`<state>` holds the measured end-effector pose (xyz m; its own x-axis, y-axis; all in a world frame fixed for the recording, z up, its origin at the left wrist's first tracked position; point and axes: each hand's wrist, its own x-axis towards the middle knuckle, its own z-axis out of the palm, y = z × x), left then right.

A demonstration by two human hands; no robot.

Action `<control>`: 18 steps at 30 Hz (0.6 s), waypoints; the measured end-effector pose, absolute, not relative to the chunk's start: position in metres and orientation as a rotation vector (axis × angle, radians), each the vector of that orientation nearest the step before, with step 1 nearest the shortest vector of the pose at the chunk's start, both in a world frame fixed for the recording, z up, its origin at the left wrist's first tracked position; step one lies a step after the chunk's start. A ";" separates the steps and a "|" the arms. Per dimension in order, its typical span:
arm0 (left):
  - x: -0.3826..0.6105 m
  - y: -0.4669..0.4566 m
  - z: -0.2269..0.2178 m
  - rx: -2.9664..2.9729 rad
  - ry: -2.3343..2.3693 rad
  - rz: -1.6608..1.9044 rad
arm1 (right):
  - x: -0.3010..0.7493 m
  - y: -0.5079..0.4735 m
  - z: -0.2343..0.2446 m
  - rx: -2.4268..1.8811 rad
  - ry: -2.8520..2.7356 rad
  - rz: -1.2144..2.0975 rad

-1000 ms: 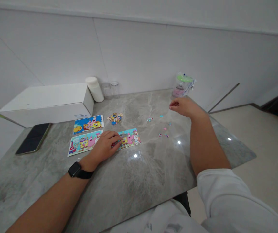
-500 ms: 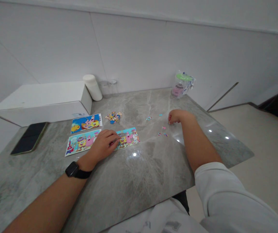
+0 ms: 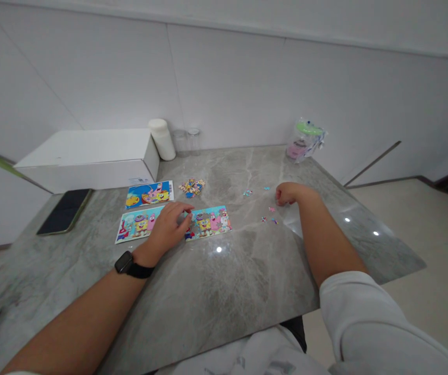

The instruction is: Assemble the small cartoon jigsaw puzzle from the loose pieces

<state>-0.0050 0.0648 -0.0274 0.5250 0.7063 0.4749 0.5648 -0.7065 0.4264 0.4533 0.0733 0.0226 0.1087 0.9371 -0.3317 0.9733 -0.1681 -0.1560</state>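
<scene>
My left hand [image 3: 169,225], wearing a black watch, rests between two cartoon pictures with thumb and forefinger apart, holding nothing visible. It covers the right end of the reference picture card [image 3: 130,226] and borders the left end of the matching jigsaw puzzle [image 3: 210,221]. On the right side of the table, my right hand [image 3: 286,194] is closed, its fingertips curled down near the surface. Whatever they pinch is hidden. Close by lie a pink puzzle piece [image 3: 271,209], a blue puzzle piece [image 3: 266,188] and small clusters of pieces [image 3: 248,192].
A heap of puzzle pieces [image 3: 191,187] lies beside a blue picture card [image 3: 149,194]. Behind them stand a white box [image 3: 87,156], a white bottle [image 3: 162,139] and two glasses [image 3: 194,141]. A phone [image 3: 64,212] lies left; a bagged green-lidded container [image 3: 304,139] stands back right.
The view has shifted slightly left. My left thumb and forefinger have moved apart and lifted off the puzzle's left end. My right hand stays near the same spot, its fingers more curled.
</scene>
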 end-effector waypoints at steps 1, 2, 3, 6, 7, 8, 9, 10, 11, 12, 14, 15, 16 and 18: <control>-0.005 0.065 -0.028 2.537 1.081 0.946 | 0.452 0.074 0.024 2.237 1.898 -0.586; -0.005 0.064 -0.028 2.526 1.085 0.950 | 0.451 0.074 0.027 2.211 1.846 -0.637; -0.005 0.064 -0.028 2.512 1.090 0.953 | 0.450 0.074 0.030 2.193 1.833 -0.695; -0.004 0.063 -0.026 2.448 1.103 0.983 | 0.441 0.075 0.041 2.196 2.012 -0.931; -0.004 0.064 -0.026 2.421 1.112 0.995 | 0.436 0.075 0.046 2.191 2.111 -1.031; -0.004 0.064 -0.026 2.392 1.122 1.008 | 0.428 0.074 0.049 2.175 2.213 -1.126; -0.004 0.065 -0.026 2.363 1.131 1.018 | 0.419 0.074 0.053 2.148 2.308 -1.214; -0.004 0.065 -0.026 2.336 1.141 1.028 | 0.409 0.073 0.055 2.120 2.398 -1.286; -0.004 0.066 -0.027 2.311 1.150 1.035 | 0.397 0.072 0.055 2.084 2.476 -1.354; -0.005 0.067 -0.027 2.286 1.157 1.045 | 0.384 0.071 0.054 2.052 2.544 -1.421; -0.004 0.067 -0.028 2.240 1.170 1.069 | 0.357 0.067 0.049 1.993 2.637 -1.538; -0.004 0.067 -0.028 2.215 1.175 1.080 | 0.344 0.066 0.046 1.958 2.661 -1.595; -0.004 0.066 -0.027 2.191 1.175 1.089 | 0.332 0.064 0.042 1.930 2.675 -1.635; -0.003 0.066 -0.026 2.145 1.173 1.097 | 0.310 0.064 0.037 1.873 2.707 -1.666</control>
